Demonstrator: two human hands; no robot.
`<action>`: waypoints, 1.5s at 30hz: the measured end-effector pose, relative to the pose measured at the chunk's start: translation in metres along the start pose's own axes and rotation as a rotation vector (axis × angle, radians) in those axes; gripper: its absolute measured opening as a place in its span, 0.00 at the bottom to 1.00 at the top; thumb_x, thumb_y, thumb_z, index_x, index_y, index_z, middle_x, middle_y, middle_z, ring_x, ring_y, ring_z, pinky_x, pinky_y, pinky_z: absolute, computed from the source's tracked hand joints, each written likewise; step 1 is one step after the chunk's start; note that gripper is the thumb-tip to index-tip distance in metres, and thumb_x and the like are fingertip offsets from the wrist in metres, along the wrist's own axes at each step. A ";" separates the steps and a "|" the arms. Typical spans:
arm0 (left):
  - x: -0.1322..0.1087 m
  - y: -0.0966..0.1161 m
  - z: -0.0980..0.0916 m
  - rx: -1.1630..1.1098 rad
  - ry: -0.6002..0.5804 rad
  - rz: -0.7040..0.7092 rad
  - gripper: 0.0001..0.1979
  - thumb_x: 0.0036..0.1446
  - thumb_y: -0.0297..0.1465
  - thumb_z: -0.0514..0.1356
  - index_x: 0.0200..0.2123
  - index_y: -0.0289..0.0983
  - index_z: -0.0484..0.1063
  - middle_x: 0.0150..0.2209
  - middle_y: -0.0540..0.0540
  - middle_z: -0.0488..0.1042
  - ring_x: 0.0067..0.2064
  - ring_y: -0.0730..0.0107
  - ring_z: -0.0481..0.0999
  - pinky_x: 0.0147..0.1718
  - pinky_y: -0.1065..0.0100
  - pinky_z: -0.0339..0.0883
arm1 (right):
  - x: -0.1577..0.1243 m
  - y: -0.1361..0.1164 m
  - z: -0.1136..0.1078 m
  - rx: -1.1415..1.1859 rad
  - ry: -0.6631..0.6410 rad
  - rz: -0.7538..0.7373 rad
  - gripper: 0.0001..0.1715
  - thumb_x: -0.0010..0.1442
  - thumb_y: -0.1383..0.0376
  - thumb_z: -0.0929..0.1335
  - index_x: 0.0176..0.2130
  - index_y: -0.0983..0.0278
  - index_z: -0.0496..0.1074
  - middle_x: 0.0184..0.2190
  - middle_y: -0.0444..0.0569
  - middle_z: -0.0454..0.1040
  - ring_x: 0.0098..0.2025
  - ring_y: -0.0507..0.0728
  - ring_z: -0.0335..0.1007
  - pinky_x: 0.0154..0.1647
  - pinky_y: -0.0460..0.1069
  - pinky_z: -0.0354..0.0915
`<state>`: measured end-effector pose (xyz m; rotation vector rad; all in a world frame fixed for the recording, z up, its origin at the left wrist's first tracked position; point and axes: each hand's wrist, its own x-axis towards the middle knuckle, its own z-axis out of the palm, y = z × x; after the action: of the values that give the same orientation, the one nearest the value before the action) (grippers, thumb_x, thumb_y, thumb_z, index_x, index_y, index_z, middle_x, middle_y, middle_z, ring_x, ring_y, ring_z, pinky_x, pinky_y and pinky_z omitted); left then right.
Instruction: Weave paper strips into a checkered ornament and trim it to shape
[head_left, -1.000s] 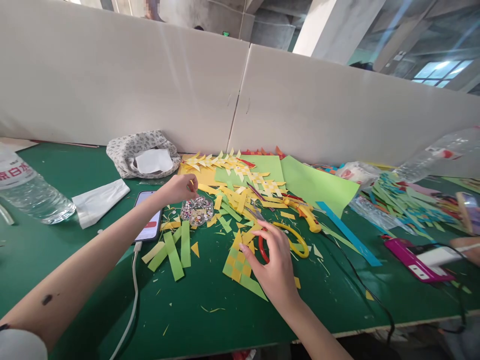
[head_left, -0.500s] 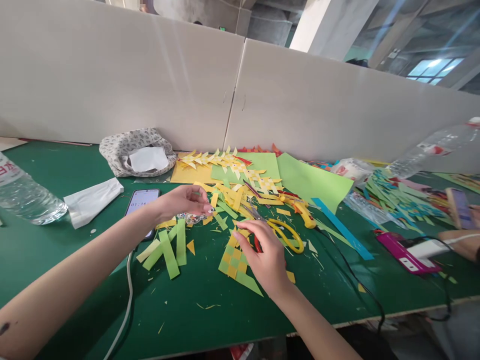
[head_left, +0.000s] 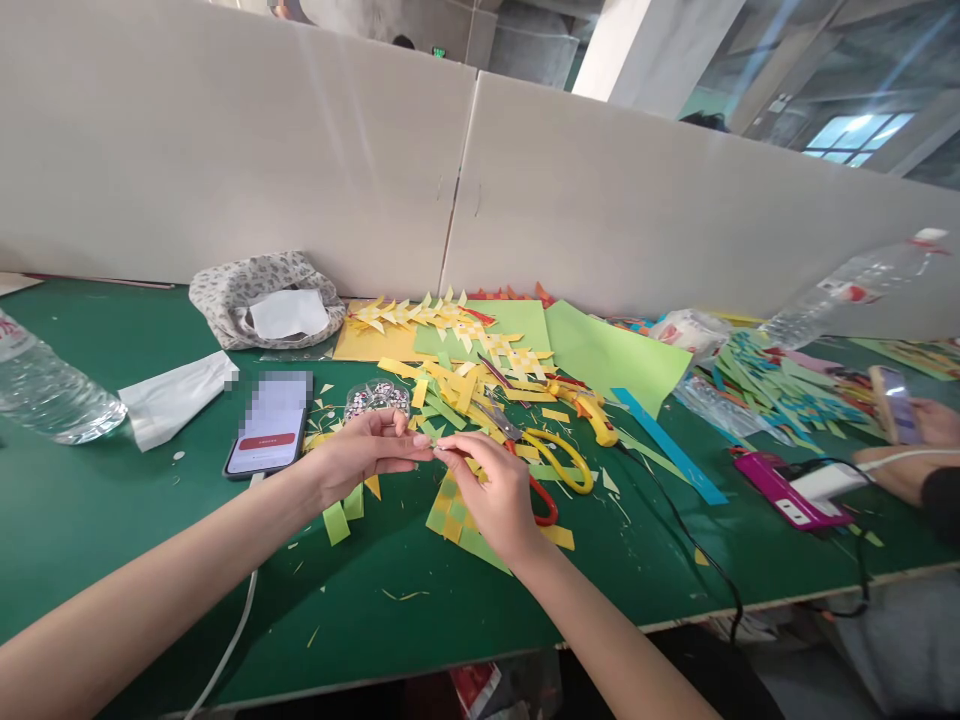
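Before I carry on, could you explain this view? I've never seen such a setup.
There is no machine here: these are a person's bare left hand and bare right hand, seen from one head-worn camera looking forward and down. The hands come together above a green tabletop; anything pinched between them is too small to make out. By the right hand lie a woven yellow-and-green paper piece and red-and-yellow-handled metal scissors. Farther off are a yellow glue gun and a clear plastic case of tiny pieces. A dark-edged phone lies to the left.

bottle [head_left: 56,390]: cut off | phone screen [head_left: 266,415]: part blurred | speck [head_left: 438,447] at fingertips [head_left: 422,441]: too small
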<state>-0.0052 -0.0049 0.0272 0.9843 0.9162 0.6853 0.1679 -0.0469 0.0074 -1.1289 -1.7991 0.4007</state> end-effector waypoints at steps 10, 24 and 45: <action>-0.016 0.002 -0.032 1.185 0.447 0.463 0.07 0.59 0.35 0.47 0.40 0.40 0.59 0.37 0.47 0.72 0.30 0.68 0.72 0.26 0.69 0.61 | 0.007 0.003 -0.001 0.888 -0.201 0.614 0.12 0.54 0.56 0.68 0.31 0.63 0.70 0.28 0.44 0.69 0.30 0.49 0.68 0.39 0.49 0.68; -0.019 -0.014 -0.031 1.429 0.225 0.740 0.16 0.54 0.41 0.56 0.45 0.41 0.68 0.45 0.45 0.73 0.44 0.62 0.73 0.35 0.66 0.68 | 0.005 0.003 0.010 0.666 -0.297 0.657 0.15 0.51 0.55 0.70 0.33 0.64 0.73 0.27 0.45 0.72 0.29 0.50 0.67 0.35 0.47 0.66; -0.015 -0.026 -0.027 1.060 0.296 0.768 0.10 0.56 0.37 0.57 0.34 0.40 0.76 0.34 0.47 0.78 0.35 0.68 0.76 0.32 0.70 0.69 | 0.007 0.006 0.004 0.075 -0.191 0.267 0.13 0.58 0.58 0.65 0.33 0.63 0.75 0.29 0.49 0.73 0.30 0.53 0.68 0.29 0.47 0.66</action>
<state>-0.0337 -0.0167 0.0019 2.2932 1.1827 1.0141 0.1669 -0.0375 0.0051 -1.3183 -1.7830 0.7503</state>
